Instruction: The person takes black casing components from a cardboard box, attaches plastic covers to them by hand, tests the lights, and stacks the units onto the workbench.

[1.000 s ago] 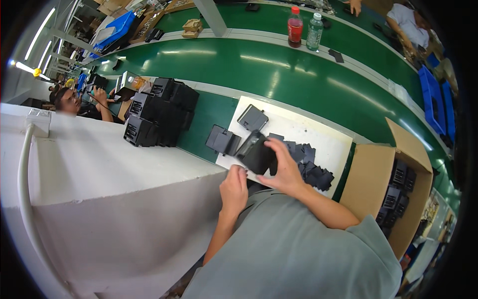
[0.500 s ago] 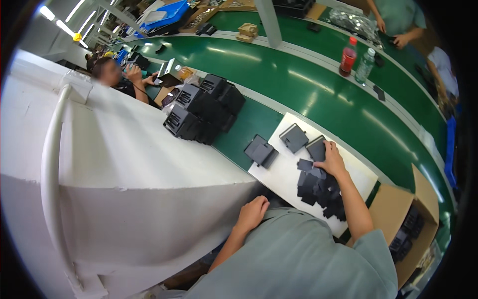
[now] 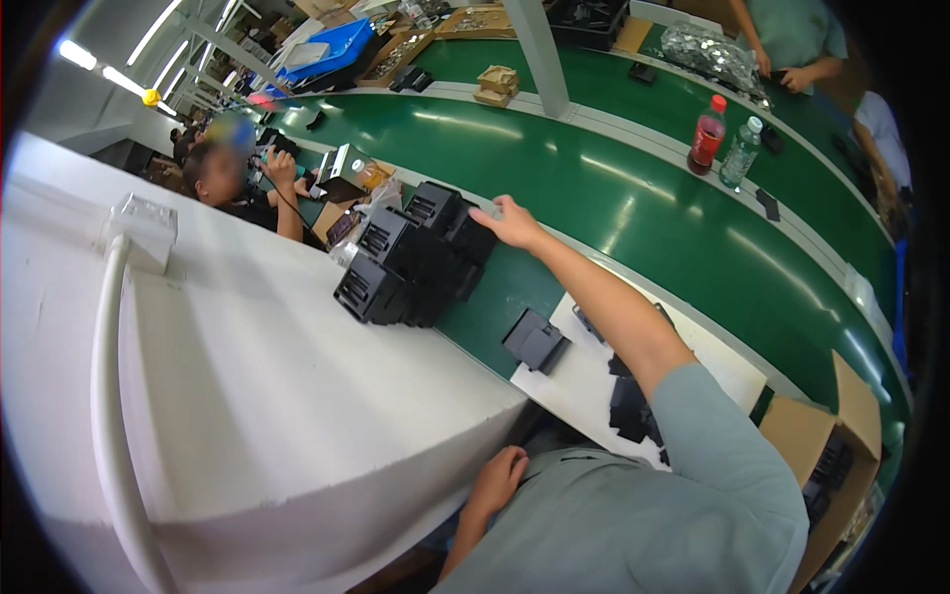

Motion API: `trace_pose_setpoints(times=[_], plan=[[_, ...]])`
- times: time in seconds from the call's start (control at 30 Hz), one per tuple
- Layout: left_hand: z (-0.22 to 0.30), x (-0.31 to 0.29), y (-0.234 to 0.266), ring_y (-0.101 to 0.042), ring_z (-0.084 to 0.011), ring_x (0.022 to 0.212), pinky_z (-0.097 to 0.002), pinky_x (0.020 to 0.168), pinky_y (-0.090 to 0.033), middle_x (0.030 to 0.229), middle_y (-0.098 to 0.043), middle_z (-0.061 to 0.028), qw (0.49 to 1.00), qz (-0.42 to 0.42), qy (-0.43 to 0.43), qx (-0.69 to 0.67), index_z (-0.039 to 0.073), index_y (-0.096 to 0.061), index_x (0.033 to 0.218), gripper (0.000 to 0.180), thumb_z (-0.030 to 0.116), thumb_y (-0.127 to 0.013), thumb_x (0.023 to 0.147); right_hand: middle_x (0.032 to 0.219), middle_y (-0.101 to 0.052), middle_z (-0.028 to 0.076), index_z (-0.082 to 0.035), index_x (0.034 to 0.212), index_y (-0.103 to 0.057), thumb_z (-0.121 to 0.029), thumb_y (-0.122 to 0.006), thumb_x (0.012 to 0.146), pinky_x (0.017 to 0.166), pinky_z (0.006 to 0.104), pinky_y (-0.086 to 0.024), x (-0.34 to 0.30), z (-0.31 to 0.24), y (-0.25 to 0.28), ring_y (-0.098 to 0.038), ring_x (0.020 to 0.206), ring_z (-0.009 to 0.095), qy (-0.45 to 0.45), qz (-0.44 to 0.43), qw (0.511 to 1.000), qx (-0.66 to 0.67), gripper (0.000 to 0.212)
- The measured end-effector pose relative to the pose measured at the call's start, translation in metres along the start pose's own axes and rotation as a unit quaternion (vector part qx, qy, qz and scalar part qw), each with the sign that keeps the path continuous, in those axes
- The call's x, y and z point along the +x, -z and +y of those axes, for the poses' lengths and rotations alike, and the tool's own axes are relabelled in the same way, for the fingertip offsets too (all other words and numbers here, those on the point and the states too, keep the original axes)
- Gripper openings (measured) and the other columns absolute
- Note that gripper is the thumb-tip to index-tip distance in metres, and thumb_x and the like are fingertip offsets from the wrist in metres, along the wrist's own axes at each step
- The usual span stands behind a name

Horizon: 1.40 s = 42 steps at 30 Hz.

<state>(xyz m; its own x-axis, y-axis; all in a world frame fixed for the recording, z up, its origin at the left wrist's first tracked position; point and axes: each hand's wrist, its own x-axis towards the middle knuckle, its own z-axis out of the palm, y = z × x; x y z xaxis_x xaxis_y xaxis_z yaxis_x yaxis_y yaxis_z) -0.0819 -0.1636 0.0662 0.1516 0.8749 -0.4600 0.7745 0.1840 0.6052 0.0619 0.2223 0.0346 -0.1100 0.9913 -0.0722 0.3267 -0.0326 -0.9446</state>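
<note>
In the head view, a worker stretches the right hand (image 3: 509,224) over a green bench (image 3: 500,302) to a stack of black housings (image 3: 421,259), its fingers at the stack's right edge; whether they grip cannot be told. The left hand (image 3: 500,479) rests low by the grey shirt (image 3: 633,515), fingers curled, contents hidden. One dark unit (image 3: 535,343) lies at the white board's (image 3: 730,361) edge. The step looks like reaching for a housing; the next move likely calls for a secure hold without toppling its neighbours.

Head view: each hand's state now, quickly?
Left hand: loosely curled; cannot tell if it holds anything.
Right hand: at the stacked black boxes; grip cannot be told.
</note>
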Motion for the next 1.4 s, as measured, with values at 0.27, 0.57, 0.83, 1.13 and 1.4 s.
trace_pose_setpoints(times=[0.27,0.57,0.83,1.13,1.4], plan=[[-0.025,-0.003,-0.005,-0.061,-0.03,0.088,-0.0366,0.076,-0.047,0.095,-0.063,-0.0159,0.993,-0.015,0.109,-0.044,0.005,-0.057,0.103,0.024,0.024,-0.054,0.089,0.135,-0.037,0.026,0.01,0.131,-0.035,-0.071,-0.064,0.063,0.103,0.0372,-0.032,0.07,-0.028,-0.039,-0.037,0.127,0.034,-0.079,-0.042,0.994,0.064,0.11],[-0.019,0.023,0.005,-0.061,-0.0301,0.085,-0.0361,0.074,-0.047,0.094,-0.063,-0.0164,0.996,-0.022,0.079,-0.038,0.005,-0.057,0.102,0.023,0.023,-0.054,0.089,0.139,-0.033,0.025,0.006,0.135,-0.032,-0.065,-0.07,0.062,0.105,0.0376,-0.029,0.071,-0.03,-0.03,-0.032,0.13,0.032,-0.107,-0.182,0.977,0.016,0.108],[-0.015,0.027,0.004,-0.061,-0.0301,0.085,-0.0358,0.075,-0.047,0.094,-0.063,-0.0161,0.996,-0.039,0.07,-0.046,0.004,-0.057,0.102,0.023,0.023,-0.055,0.089,0.144,-0.024,0.021,-0.003,0.139,-0.025,-0.062,-0.074,0.058,0.094,0.0698,-0.023,0.053,-0.016,-0.017,-0.028,0.131,0.039,-0.21,-0.151,0.957,0.133,0.111],[-0.021,0.029,0.0,-0.06,-0.0316,0.087,-0.0367,0.076,-0.046,0.095,-0.062,-0.0171,0.996,-0.048,0.045,-0.054,0.002,-0.057,0.102,0.023,0.021,-0.054,0.089,0.145,-0.012,0.025,0.003,0.139,-0.014,-0.058,-0.079,0.052,0.106,0.0438,-0.029,0.04,-0.027,-0.038,-0.022,0.134,0.037,-0.302,-0.041,0.922,0.24,0.124],[-0.011,0.023,0.005,-0.06,-0.0315,0.089,-0.0358,0.077,-0.046,0.097,-0.062,-0.0173,0.995,-0.052,0.062,-0.057,0.002,-0.056,0.103,0.024,0.021,-0.055,0.089,0.133,-0.024,0.019,-0.004,0.134,-0.031,-0.053,-0.077,0.058,0.101,0.0391,-0.034,0.028,-0.028,-0.039,-0.032,0.126,0.032,-0.256,0.013,0.942,0.217,0.102]])
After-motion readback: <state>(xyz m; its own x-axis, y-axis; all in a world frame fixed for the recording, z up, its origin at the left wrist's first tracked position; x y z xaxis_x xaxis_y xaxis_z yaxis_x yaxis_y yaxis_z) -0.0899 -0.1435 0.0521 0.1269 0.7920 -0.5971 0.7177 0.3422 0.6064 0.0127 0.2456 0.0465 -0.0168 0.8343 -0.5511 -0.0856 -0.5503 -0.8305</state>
